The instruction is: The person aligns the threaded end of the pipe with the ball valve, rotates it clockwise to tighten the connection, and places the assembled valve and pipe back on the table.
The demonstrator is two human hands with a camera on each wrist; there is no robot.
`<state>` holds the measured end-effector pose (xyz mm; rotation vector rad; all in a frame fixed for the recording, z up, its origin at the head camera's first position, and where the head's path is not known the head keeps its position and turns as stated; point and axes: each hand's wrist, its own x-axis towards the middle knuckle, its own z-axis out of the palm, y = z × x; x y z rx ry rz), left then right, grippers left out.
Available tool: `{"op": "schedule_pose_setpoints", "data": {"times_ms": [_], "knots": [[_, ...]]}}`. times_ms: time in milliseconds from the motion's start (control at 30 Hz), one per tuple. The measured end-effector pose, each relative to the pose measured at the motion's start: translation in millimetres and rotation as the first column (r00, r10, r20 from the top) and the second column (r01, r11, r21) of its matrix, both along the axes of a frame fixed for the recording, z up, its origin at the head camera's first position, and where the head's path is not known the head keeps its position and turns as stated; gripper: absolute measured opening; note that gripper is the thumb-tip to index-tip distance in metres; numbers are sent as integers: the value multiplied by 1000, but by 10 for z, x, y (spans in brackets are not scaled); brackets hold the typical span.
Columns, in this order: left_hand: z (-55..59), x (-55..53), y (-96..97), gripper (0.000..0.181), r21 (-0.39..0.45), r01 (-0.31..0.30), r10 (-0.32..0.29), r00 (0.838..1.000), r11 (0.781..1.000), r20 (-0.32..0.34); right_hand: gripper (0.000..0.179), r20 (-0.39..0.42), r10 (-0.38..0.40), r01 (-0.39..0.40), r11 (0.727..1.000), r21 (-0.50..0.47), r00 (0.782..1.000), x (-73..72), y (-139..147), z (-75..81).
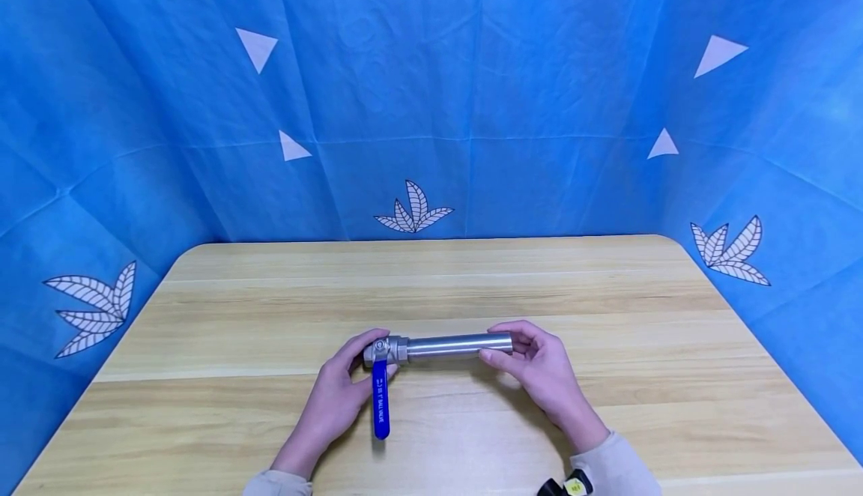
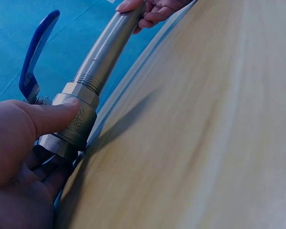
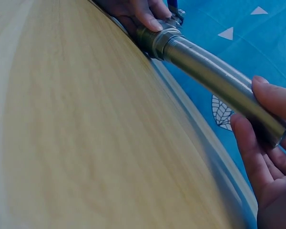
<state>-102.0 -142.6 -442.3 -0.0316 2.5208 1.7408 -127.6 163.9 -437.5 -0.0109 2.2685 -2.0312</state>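
Observation:
A steel ball valve (image 1: 399,349) with a blue lever handle (image 1: 380,400) is gripped by my left hand (image 1: 339,398), thumb on the near side and fingers round the far side. In the left wrist view my thumb (image 2: 52,116) presses the valve body beside raised lettering. A straight metal pipe (image 1: 452,345) joins the valve's right end; a few of its threads show outside the hex collar (image 2: 81,91). My right hand (image 1: 539,369) holds the pipe's free end between thumb and fingers. Pipe and valve lie level across the view, and the lever points toward me.
Beneath the hands is a wooden table (image 1: 506,279) with rounded far corners. A blue curtain (image 1: 539,106) printed with white leaves and triangles hangs behind it and along both sides. A black strap with a yellow label (image 1: 575,487) is at my right wrist.

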Motion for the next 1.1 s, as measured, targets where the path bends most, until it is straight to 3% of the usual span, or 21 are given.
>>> {"op": "schedule_pose_setpoints", "data": {"times_ms": [267,600,767,1100], "knots": [[0,-2,1,55,2,4,-4,1000,1000,-10,39,25,14,-14,1000,12,1000,0,1,11],[8,2,12,54,-3,1,-1,1000,1000,-22,35,57,-32,25,993,116,998,20,-12,45],[7,6,6,56,-12,4,-4,1000,1000,-24,35,43,6,-10,995,100,999,26,-3,38],[-26,-5,6,56,-19,9,-9,999,1000,-46,68,0,127,-127,992,0,992,30,33,20]]}}
